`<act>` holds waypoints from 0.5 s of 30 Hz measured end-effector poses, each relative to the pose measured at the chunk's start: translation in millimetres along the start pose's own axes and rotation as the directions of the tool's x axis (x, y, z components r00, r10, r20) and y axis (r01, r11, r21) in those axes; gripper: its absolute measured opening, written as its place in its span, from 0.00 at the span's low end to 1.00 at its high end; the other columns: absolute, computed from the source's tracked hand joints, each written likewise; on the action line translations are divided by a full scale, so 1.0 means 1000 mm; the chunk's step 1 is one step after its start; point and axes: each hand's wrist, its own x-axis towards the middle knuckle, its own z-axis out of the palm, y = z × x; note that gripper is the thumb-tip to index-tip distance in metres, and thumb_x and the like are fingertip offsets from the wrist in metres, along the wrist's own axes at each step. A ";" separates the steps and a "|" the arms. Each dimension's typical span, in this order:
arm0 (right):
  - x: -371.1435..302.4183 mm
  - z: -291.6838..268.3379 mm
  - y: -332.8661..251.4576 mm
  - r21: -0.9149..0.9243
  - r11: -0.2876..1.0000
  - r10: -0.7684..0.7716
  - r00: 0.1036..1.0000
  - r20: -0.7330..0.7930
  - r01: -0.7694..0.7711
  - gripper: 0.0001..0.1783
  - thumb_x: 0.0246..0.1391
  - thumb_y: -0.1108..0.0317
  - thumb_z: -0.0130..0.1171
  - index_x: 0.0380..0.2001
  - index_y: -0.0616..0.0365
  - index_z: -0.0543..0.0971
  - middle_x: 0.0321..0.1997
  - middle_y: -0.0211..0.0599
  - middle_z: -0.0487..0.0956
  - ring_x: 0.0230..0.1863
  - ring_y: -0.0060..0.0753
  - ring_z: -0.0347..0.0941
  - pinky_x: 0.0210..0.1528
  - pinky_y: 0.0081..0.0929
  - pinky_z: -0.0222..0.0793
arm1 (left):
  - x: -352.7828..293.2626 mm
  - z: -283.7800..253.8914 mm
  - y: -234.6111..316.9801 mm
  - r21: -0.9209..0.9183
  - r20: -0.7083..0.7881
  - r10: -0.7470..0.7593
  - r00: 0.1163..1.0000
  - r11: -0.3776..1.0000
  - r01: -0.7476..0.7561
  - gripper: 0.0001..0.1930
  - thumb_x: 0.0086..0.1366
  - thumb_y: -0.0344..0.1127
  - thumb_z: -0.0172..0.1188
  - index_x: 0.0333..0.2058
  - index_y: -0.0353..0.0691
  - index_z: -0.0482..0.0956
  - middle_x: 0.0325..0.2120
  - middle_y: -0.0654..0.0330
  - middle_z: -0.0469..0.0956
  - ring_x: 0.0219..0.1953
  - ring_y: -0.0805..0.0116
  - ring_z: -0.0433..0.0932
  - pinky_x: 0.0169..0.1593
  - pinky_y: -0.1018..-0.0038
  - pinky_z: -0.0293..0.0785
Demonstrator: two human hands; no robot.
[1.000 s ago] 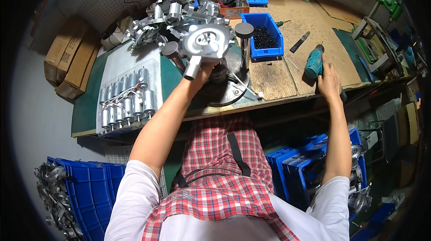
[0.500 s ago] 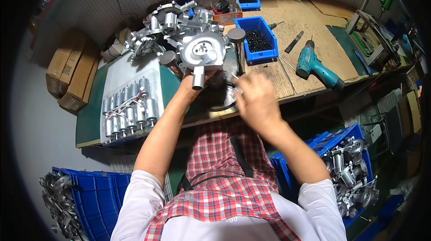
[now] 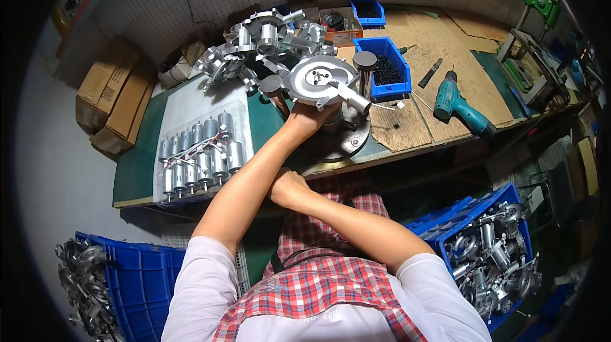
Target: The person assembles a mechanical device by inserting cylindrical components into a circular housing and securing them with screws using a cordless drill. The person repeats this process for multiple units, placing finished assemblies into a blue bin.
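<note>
A round silver metal housing (image 3: 318,79) with a short pipe spout sits at the bench's front, between two posts with round grey tops (image 3: 365,60). My left hand (image 3: 310,119) grips it from below, the fingers partly hidden under the metal. A thin wire with a white connector (image 3: 400,106) sticks out beside the spout. Below is a round metal base plate (image 3: 355,142). My right hand (image 3: 290,189) is at the bench edge, crossed beneath my left forearm; its fingers are mostly hidden, so I cannot make out anything in them.
Silver motors (image 3: 202,152) stand in rows at left. More metal housings (image 3: 261,39) are piled behind. A blue bin (image 3: 389,90) of black screws, a knife (image 3: 431,73) and a teal cordless drill (image 3: 459,107) lie to the right. Blue crates (image 3: 137,278) flank me below.
The housing has turned, its spout swinging from facing me toward the right. My right hand has moved from beside the fixture, down and left under my left forearm. The whole view has shifted slightly.
</note>
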 end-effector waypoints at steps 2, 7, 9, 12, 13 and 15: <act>-0.006 -0.004 -0.003 0.068 0.994 0.082 0.996 -0.021 -0.081 0.12 0.55 0.66 0.55 0.37 0.63 0.79 0.34 0.58 0.81 0.38 0.64 0.78 0.39 0.53 0.74 | 0.001 0.007 0.001 0.159 -0.020 0.049 0.999 0.986 -0.045 0.21 0.61 0.39 0.67 0.50 0.35 0.77 0.45 0.54 0.81 0.48 0.59 0.78 0.52 0.64 0.72; -0.029 -0.007 0.003 0.383 0.897 0.205 0.975 0.084 -0.222 0.12 0.59 0.67 0.54 0.42 0.63 0.76 0.34 0.57 0.81 0.40 0.63 0.79 0.39 0.51 0.73 | 0.003 0.020 -0.003 0.273 -0.117 0.179 0.977 0.952 -0.142 0.21 0.63 0.42 0.65 0.49 0.34 0.77 0.45 0.52 0.81 0.48 0.56 0.78 0.52 0.62 0.71; -0.049 -0.003 0.010 0.442 0.880 0.195 0.981 -0.003 -0.174 0.12 0.60 0.66 0.53 0.43 0.63 0.74 0.35 0.56 0.81 0.41 0.62 0.79 0.41 0.50 0.72 | 0.004 0.023 -0.006 0.334 -0.149 0.186 0.971 0.934 -0.127 0.21 0.64 0.43 0.65 0.49 0.34 0.77 0.45 0.51 0.81 0.48 0.55 0.78 0.52 0.62 0.72; -0.086 -0.018 0.009 0.399 0.917 0.074 0.978 -0.197 0.010 0.12 0.62 0.64 0.52 0.44 0.58 0.69 0.36 0.52 0.81 0.40 0.60 0.78 0.43 0.47 0.71 | 0.002 0.022 -0.005 0.340 -0.139 0.099 0.985 0.939 -0.047 0.22 0.64 0.44 0.65 0.50 0.34 0.77 0.46 0.51 0.80 0.48 0.55 0.78 0.52 0.63 0.72; -0.097 -0.029 0.006 0.426 0.904 0.097 0.978 -0.185 -0.010 0.11 0.63 0.64 0.52 0.44 0.57 0.71 0.38 0.51 0.81 0.41 0.59 0.78 0.43 0.45 0.72 | 0.002 0.021 -0.001 0.328 -0.126 0.058 0.990 0.945 -0.014 0.22 0.64 0.44 0.65 0.50 0.34 0.77 0.46 0.51 0.80 0.48 0.56 0.78 0.52 0.63 0.72; -0.115 -0.042 0.009 0.373 0.927 0.130 0.965 -0.228 -0.037 0.10 0.63 0.64 0.52 0.44 0.55 0.72 0.36 0.49 0.81 0.37 0.57 0.79 0.39 0.44 0.72 | 0.002 0.019 0.001 0.301 -0.108 0.056 0.993 0.953 -0.021 0.22 0.64 0.44 0.66 0.50 0.34 0.77 0.46 0.51 0.80 0.48 0.56 0.78 0.52 0.63 0.72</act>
